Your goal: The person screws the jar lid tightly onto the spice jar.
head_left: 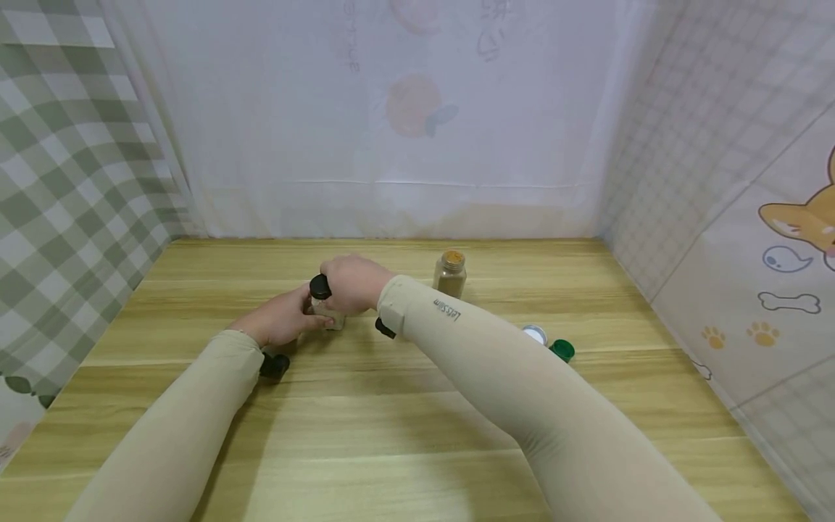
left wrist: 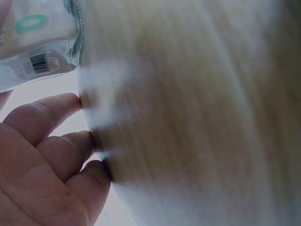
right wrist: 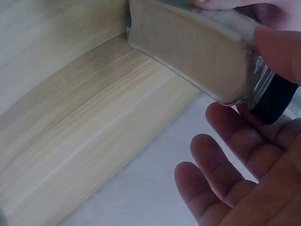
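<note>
From where I sit, I see both hands at one glass jar (head_left: 335, 320). It stands on the bench (head_left: 391, 449), left of the middle, nearer the far edge than the two elbows. Its foot looks to touch the wood.

The left hand (head_left: 285, 319) holds the jar low down, thumb on one side and a finger on the other. Its other fingers (left wrist: 68, 147) are bent, with their tips on the bench. The right hand (head_left: 355, 283) is up at the black cap (head_left: 320, 287), thumb by the neck, first finger bent behind the cap. The rest of its fingers are half curled and hold nothing. I cannot tell how hard it pinches.

To work this cap well, I would keep the left hand low and firm, with the jar's foot flat. I would hold the cap by its sides and turn it gently and level, so no powder flies out.

An open jar (head_left: 450, 279) of brown powder stands near the far edge, so I would keep the right arm from bumping it. A white lid (head_left: 535, 334) and a green lid (head_left: 562, 350) lie toward the right edge.
</note>
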### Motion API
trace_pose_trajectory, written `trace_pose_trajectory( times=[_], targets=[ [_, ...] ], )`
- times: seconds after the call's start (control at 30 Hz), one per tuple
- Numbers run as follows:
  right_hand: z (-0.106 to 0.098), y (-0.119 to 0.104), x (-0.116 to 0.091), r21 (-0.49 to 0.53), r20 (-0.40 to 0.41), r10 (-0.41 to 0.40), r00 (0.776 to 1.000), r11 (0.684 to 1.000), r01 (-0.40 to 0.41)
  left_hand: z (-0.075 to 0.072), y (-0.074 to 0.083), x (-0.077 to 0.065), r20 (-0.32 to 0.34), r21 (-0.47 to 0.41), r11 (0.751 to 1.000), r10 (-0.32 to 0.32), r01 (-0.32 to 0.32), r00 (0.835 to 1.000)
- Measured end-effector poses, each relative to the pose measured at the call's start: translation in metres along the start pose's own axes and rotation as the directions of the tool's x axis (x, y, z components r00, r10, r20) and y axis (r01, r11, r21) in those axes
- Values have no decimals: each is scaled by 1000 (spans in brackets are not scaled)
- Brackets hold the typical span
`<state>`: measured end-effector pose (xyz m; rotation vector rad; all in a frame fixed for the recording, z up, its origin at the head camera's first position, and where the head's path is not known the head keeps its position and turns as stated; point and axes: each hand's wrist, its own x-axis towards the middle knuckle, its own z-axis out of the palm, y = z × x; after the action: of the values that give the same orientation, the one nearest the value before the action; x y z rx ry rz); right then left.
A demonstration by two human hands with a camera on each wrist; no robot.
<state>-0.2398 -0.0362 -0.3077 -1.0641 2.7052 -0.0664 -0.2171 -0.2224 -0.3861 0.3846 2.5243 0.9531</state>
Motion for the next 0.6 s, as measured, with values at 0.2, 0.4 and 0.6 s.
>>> trace_pose_trajectory(
  times=[0.2, 0.4, 0.6],
  targets=[
    [1, 2, 1, 2, 2, 29, 1000, 1000, -29, 0, 1, -2, -4, 5, 1000, -15, 15, 1000],
    [0, 2, 2, -20, 1, 36, 999, 999, -35, 0, 1, -2, -7, 11, 1000, -22, 22, 1000],
    [-3, 3, 3, -5, 16, 5, 1000, 1000, -5, 0, 1, -2, -7, 12, 1000, -3, 4, 1000]
  ],
)
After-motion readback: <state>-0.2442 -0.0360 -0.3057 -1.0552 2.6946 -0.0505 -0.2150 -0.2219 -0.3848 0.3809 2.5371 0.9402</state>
